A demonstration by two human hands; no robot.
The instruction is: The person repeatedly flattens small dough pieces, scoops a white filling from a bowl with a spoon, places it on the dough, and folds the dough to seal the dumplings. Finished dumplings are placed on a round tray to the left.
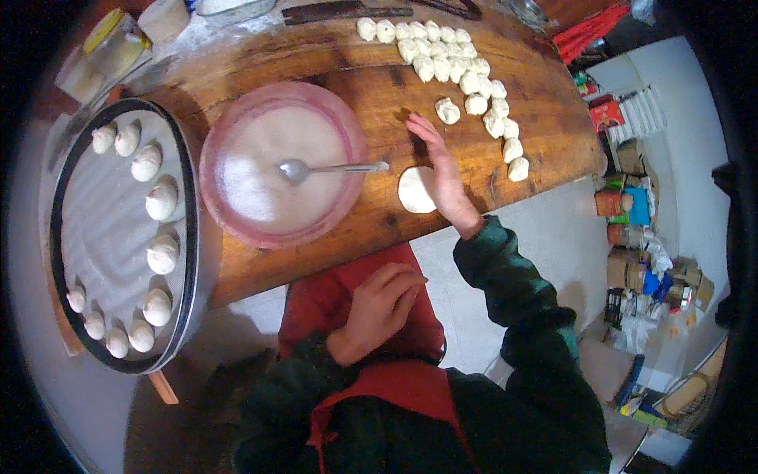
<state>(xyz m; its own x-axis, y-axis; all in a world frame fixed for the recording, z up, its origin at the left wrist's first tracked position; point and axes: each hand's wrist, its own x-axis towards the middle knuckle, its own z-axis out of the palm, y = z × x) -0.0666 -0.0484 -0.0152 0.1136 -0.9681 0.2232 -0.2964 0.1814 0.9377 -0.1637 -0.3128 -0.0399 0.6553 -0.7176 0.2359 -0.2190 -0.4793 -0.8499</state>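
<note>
My right hand point(445, 181) is held out flat over the front edge of the wooden table, fingers extended and nothing gripped. Its edge covers the right side of a flattened white dough round point(414, 191); whether it presses on it I cannot tell. My left hand point(382, 308) is curled in front of the red apron point(402, 379), off the table; its palm side is hidden. Left of the dough round stands a pink plastic bowl point(284, 237) of pale granular filling point(260, 139). A metal spoon point(349, 168) lies in it, handle over the rim.
Dough pieces point(441, 66) sit in rows at the back right, with one lone piece point(447, 111) nearer. A round steamer tray point(106, 237) at left bears several shaped buns point(161, 255). Jars point(115, 44) and a cleaver-like tool point(323, 12) lie behind. Cluttered shelves point(628, 207) stand right.
</note>
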